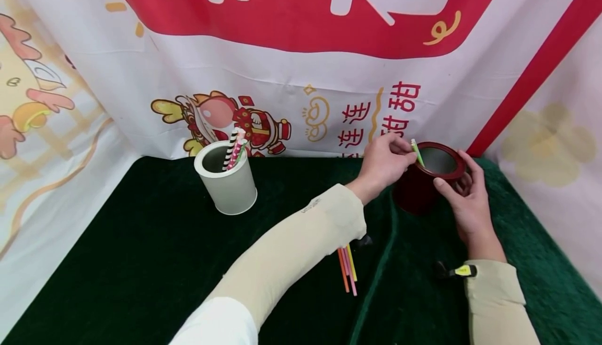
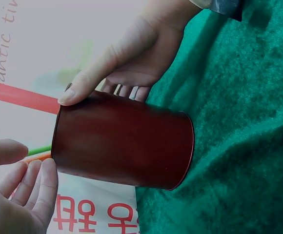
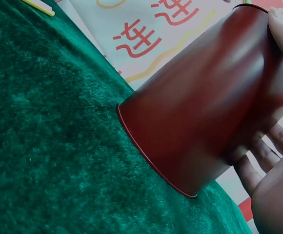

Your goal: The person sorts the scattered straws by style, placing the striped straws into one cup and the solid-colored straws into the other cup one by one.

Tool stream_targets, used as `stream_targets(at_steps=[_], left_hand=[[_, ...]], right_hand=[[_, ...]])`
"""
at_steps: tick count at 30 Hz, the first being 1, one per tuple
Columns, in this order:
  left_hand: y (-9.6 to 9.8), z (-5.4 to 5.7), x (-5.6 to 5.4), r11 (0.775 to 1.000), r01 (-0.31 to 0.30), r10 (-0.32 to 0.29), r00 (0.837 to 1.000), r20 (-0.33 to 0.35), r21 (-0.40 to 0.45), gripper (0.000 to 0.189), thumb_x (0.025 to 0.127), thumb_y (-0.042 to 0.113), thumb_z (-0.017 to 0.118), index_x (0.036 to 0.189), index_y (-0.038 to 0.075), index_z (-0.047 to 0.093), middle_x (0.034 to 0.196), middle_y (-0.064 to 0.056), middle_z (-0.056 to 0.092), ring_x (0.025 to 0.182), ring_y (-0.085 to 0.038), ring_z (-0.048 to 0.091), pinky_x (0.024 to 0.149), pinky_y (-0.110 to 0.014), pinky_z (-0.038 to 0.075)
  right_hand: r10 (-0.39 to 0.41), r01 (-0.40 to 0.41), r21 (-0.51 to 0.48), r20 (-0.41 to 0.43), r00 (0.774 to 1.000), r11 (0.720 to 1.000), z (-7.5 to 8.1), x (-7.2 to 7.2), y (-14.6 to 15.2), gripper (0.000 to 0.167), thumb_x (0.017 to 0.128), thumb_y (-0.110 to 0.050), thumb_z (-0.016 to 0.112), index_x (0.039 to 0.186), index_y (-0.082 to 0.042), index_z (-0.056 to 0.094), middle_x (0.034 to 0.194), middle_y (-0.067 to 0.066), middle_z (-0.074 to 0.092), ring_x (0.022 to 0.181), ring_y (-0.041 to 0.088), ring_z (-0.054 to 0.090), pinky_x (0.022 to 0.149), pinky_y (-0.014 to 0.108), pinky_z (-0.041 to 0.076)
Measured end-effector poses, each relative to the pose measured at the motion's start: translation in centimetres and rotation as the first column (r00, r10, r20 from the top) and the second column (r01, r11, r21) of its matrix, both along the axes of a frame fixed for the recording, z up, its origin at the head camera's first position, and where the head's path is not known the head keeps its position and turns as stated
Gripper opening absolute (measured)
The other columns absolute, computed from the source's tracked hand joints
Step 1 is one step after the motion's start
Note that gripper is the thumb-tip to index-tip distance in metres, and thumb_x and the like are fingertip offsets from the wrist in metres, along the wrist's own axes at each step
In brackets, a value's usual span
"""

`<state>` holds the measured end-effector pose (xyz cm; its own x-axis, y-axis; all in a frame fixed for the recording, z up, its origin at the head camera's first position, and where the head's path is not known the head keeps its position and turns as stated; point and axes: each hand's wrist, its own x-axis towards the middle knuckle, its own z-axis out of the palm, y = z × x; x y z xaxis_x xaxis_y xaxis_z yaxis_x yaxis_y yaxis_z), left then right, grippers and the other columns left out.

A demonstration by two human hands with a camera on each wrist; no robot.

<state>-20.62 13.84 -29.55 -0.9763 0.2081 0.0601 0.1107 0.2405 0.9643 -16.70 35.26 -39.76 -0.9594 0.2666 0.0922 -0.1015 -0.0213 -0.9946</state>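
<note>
White fabric (image 1: 263,68) with red lettering and cartoon figures is hanging behind a surface covered in dark green cloth (image 1: 141,261). On the far left, a white can (image 1: 233,194) is standing on the cloth, and patterned straws (image 1: 229,151) are leaning inside it. Right of that, nearer the viewer, loose straws (image 1: 343,271) in orange, pink and yellow are lying partly hidden below a sleeve (image 1: 287,251). Beyond them, the left hand (image 1: 383,162) is pinching a green straw (image 1: 417,152) at the left side of a dark red can's mouth; from the left wrist, an orange straw (image 2: 38,157) is showing just beside it. That dark red can (image 1: 416,193) is standing far right, where the right hand (image 1: 472,204) is gripping its right side, thumb at the rim.
</note>
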Motion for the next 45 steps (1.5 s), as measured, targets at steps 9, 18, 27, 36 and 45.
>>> stream_targets(at_steps=[9,18,27,36,45], left_hand=[[-2.4,-1.1,-0.1,0.995,0.008,-0.017,0.997,0.081,0.103,0.006,0.099,0.010,0.079,0.101,0.010,0.073,0.091,0.001,0.069,0.079,-0.018,0.074,0.076,-0.027,0.063],[-6.4,-1.7,-0.3,0.970,-0.056,0.016,0.985,0.172,0.236,0.017,0.097,0.007,0.078,0.113,0.002,0.073,0.099,-0.005,0.073,0.100,-0.032,0.078,0.086,-0.035,0.066],[-9.8,-4.0,1.2,0.973,-0.058,-0.009,0.958,0.285,0.224,0.015,0.101,0.011,0.075,0.115,0.006,0.072,0.106,-0.009,0.077,0.114,-0.038,0.075,0.096,-0.041,0.064],[-11.7,-7.3,1.8,0.971,-0.085,0.003,0.938,0.346,0.224,0.015,0.103,0.015,0.073,0.115,0.006,0.071,0.119,-0.022,0.077,0.114,-0.040,0.075,0.099,-0.045,0.063],[-12.8,-8.6,1.5,0.977,-0.156,0.091,0.922,0.377,0.146,0.014,0.102,0.014,0.074,0.114,0.006,0.071,0.106,-0.014,0.078,0.098,-0.029,0.078,0.093,-0.039,0.065]], right_hand=[[-0.009,0.009,-0.008,0.010,1.000,1.000,0.0,0.1,0.0,0.082,0.101,-0.017,0.076,0.166,-0.041,0.032,0.171,0.003,0.037,0.139,0.012,0.043,0.092,0.009,0.050],[-0.012,0.013,-0.016,0.009,1.000,1.000,0.0,0.2,-0.1,0.081,0.101,-0.016,0.076,0.165,-0.040,0.032,0.168,0.000,0.040,0.139,0.013,0.043,0.092,0.009,0.050],[-0.006,0.006,-0.017,0.005,1.000,1.000,0.2,0.1,0.0,0.081,0.101,-0.016,0.076,0.166,-0.040,0.032,0.167,-0.001,0.040,0.141,0.013,0.042,0.094,0.010,0.050],[-0.007,0.007,-0.028,0.023,1.000,1.000,0.3,0.1,-0.1,0.081,0.102,-0.016,0.075,0.166,-0.040,0.032,0.171,-0.002,0.038,0.144,0.013,0.039,0.106,0.014,0.048],[-0.011,0.012,-0.034,0.032,0.999,0.999,0.4,0.0,-0.1,0.081,0.101,-0.017,0.076,0.166,-0.040,0.032,0.171,-0.002,0.038,0.145,0.013,0.040,0.117,0.018,0.044]])
